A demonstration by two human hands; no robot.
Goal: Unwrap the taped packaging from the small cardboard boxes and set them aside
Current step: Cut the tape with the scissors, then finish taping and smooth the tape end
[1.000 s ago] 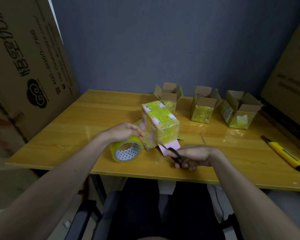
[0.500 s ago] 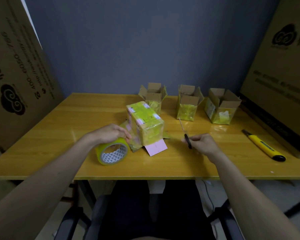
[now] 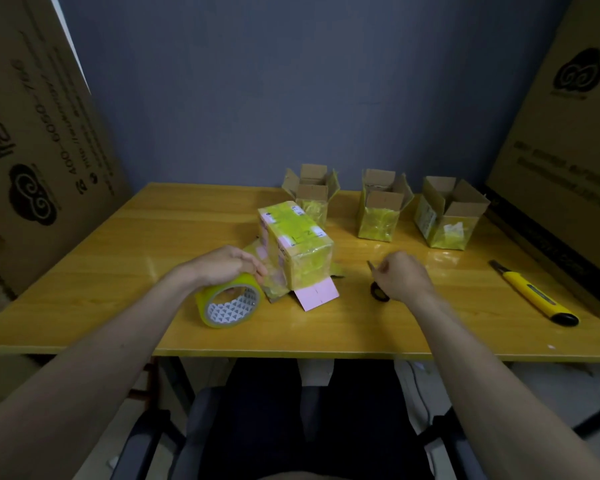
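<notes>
A small box wrapped in yellow tape stands mid-table, a pink label sticking out at its base. My left hand grips the top of a yellow tape roll standing on edge just left of the box. My right hand holds small black-handled scissors low over the table, right of the box and apart from it. Three opened cardboard boxes with yellow tape on their sides stand in a row at the back.
A yellow utility knife lies at the right of the wooden table. Large printed cardboard sheets lean at the left and right. A grey wall closes the back. A dark chair sits below the front edge.
My right hand has drawn the scissors away from the box's base, rightward, and lowered them to the table. My left hand stays on the tape roll.
</notes>
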